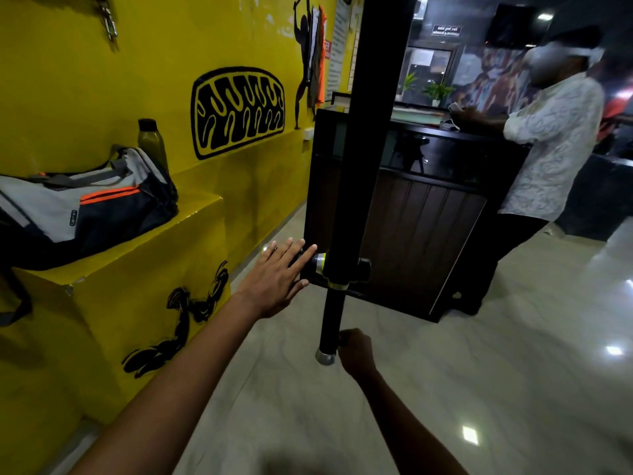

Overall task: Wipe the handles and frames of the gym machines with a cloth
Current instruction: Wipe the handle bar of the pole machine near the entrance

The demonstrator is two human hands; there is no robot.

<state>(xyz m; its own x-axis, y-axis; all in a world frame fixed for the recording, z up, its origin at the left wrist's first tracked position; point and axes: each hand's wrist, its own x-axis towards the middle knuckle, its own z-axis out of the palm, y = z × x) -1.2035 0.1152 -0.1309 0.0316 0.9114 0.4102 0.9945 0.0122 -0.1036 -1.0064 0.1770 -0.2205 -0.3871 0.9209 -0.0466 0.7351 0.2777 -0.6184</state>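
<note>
A yellow ledge (144, 265) carrying a sports bag (85, 207) and bottle (152, 142) stands left of the black machine post (363, 138); a dark counter (428, 217) and a person (548, 138) stand behind it. Left hand (277, 279), fingers straight and spread, touches the post's side handle (313, 264). Right hand (354, 349) grips the lower handle (330, 323); cloth not discernible.

Yellow ledge along the wall, pale marble floor beside it.

A glossy yellow ledge (144, 248) juts from the yellow wall; a grey, navy and orange duffel bag (78, 207) lies on top at its left end, one strap hanging over the front edge, and a dark bottle (152, 142) stands at the back edge just behind the bag. On the marble floor (479, 389) stands a dark wooden counter (421, 228), near the ledge's right end.
</note>
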